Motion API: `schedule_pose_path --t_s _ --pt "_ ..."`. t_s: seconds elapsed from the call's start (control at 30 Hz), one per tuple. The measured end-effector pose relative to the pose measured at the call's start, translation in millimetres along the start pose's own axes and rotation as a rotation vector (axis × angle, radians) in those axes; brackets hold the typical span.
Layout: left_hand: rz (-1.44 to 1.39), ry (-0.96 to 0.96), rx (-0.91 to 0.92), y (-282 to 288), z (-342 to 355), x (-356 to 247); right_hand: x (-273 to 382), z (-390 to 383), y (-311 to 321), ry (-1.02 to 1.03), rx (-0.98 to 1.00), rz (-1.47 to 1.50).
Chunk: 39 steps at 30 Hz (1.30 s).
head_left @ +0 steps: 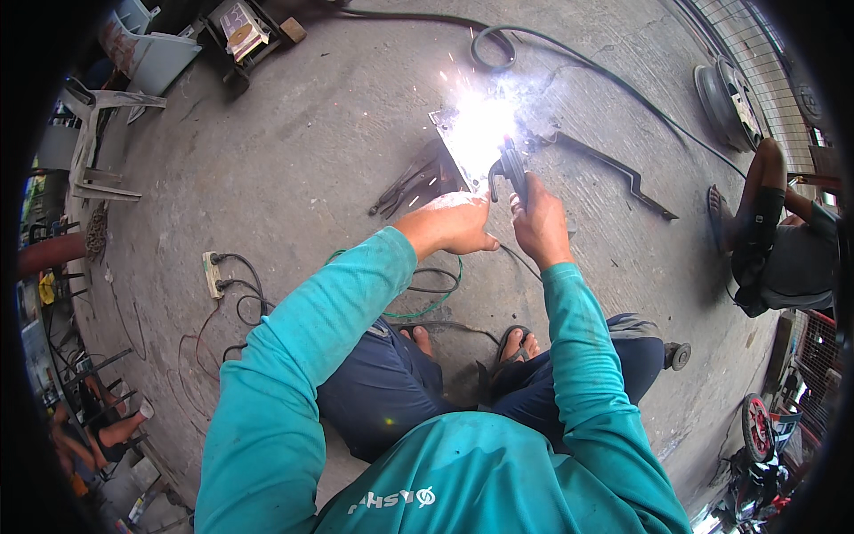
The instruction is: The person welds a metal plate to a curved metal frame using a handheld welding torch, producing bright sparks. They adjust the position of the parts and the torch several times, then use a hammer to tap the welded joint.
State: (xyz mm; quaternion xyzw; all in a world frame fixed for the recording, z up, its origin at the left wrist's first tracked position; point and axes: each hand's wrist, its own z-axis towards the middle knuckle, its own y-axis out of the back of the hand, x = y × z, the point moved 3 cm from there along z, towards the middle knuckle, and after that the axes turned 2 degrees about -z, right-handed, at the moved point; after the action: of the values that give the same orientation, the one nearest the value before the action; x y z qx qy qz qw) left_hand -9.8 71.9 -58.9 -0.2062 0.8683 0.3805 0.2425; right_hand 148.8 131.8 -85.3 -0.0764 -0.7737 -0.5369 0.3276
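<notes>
My right hand [541, 222] is wrapped round the handle of a dark welding electrode holder [513, 169]. A blinding white arc with flying sparks glares at its far end and hides the electrode tip. Below the arc lies a flat metal plate [455, 153] with a bright edge. At the plate's near end my left hand [452, 221] has its fingers curled onto the edge, partly washed out by glare, with the thumb sticking out to the right. Dark pliers-like tools [405, 190] lie just left of the plate. A bent dark metal bar [609, 166] stretches out to its right.
A thick black cable [614, 76] loops across the far floor. Nearer, a power strip [213, 274] with plugged cords lies left of my feet, beside a green wire [436, 304]. A wheel rim [728, 105] stands far right, near a seated person [787, 258]. A plastic chair [89, 142] is left.
</notes>
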Motion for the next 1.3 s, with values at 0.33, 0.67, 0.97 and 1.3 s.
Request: schedule_pose_path --t_s 0.33,0.67,0.97,1.3 --pt "0.012 -0.030 -0.026 -4 3 3 -5 2 -3 -0.010 0.017 -0.019" --pt "0.012 -0.047 -0.032 -4 1 8 5 1 -3 0.166 -0.072 0.020" --pt "0.105 -0.706 -0.134 -11 -89 -97 29 -20 107 -0.005 -0.311 0.579" --pt "0.415 -0.912 0.394 -86 -51 -187 2 -72 221 -0.356 -0.143 0.570"
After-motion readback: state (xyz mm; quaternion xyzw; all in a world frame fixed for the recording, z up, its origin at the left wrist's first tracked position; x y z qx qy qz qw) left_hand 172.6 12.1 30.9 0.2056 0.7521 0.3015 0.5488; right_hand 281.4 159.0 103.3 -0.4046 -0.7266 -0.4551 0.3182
